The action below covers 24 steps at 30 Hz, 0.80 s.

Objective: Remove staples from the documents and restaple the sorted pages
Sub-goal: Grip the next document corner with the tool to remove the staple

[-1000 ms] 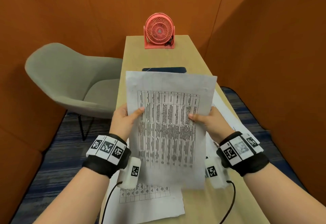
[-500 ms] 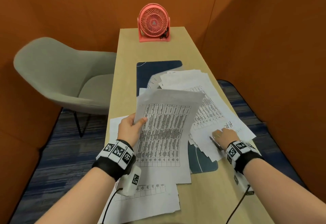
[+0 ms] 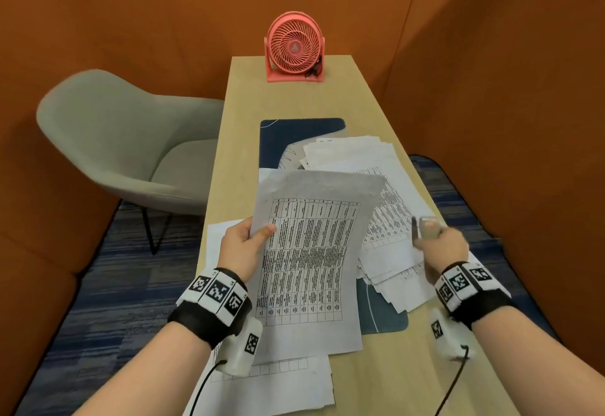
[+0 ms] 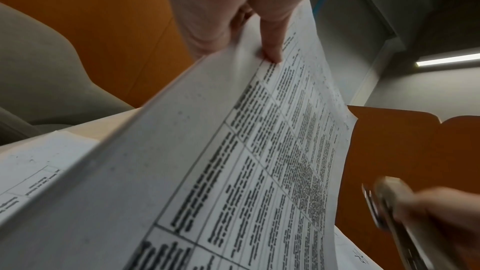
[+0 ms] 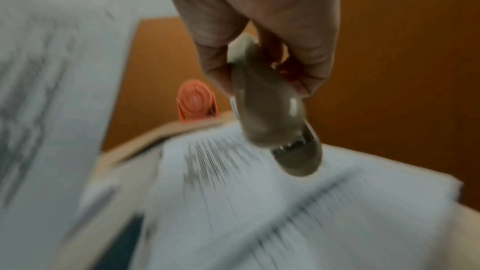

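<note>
My left hand (image 3: 244, 245) pinches the left edge of a printed set of pages (image 3: 314, 252), thumb on the front, and holds it tilted above the desk; the same pages (image 4: 246, 161) fill the left wrist view under the thumb (image 4: 271, 52). My right hand (image 3: 440, 245) grips a beige stapler (image 3: 427, 227) lifted just above a loose pile of sheets (image 3: 386, 216). In the right wrist view the stapler (image 5: 270, 118) is blurred, its metal mouth pointing down toward the pile (image 5: 272, 202).
A dark blue mat (image 3: 294, 131) lies under the papers on the narrow wooden desk (image 3: 294, 101). More sheets (image 3: 278, 386) lie at the near left. A coral fan (image 3: 294, 47) stands at the far end. A grey chair (image 3: 114, 144) sits left of the desk.
My right hand let go of the pages, dropped to the pile on the right and lifted the stapler from it. The left hand keeps the pages, now lower and tilted.
</note>
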Available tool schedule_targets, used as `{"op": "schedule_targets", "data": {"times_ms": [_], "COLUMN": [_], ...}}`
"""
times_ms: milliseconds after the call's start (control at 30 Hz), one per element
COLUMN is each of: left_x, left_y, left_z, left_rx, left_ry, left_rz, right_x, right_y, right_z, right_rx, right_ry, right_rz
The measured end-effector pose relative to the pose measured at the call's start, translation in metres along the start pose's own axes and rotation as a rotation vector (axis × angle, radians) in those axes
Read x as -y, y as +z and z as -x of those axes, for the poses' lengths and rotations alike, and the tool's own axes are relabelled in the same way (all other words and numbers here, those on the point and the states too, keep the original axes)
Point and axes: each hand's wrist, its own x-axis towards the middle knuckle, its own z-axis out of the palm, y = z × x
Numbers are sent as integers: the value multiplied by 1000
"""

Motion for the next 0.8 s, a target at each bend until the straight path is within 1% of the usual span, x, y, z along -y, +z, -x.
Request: {"op": "schedule_targets", "data": {"times_ms": [67,100,133,200,267,300,367,433,500,600,700,800], "left_x": [-1,-1,-2,-4,-6,-9,-12,-12,-10,-8,-13,-18], "left_y": [2,3,4,7,10,12,14,15,13,9,8,11], "left_z": [2,4,5,9,13,16,21,23,23,24,26,28], "left_rx": [6,5,5,8,15,17,21,21,16,-2,-41,-32], "left_ry": [4,7,8,19,35,39,44,36,23,24,12,26], "left_rz": [-7,-10,-10,-23,-31,-25,-19,-32,-64,-106,-91,-107], "right_x": [32,48,66,96,121,130,141,145,143,138,135,137], "right_y": [-22,-32,-41,-54,-59,-58,-49,-37,-27,-23,-29,-34], "right_z": [9,15,22,38,54,61,74,82,83,78,74,75], "right_rx": [-127,-164,-170,-128,-55,-24,38,90,88,23,-5,-4], "right_ry": [-43,-81,-133,-258,-385,-449,-552,-591,-589,-545,-490,-493], "right_rz": [-329,-511,-693,-967,-1109,-1122,-1044,-933,-865,-842,-905,-1021]}}
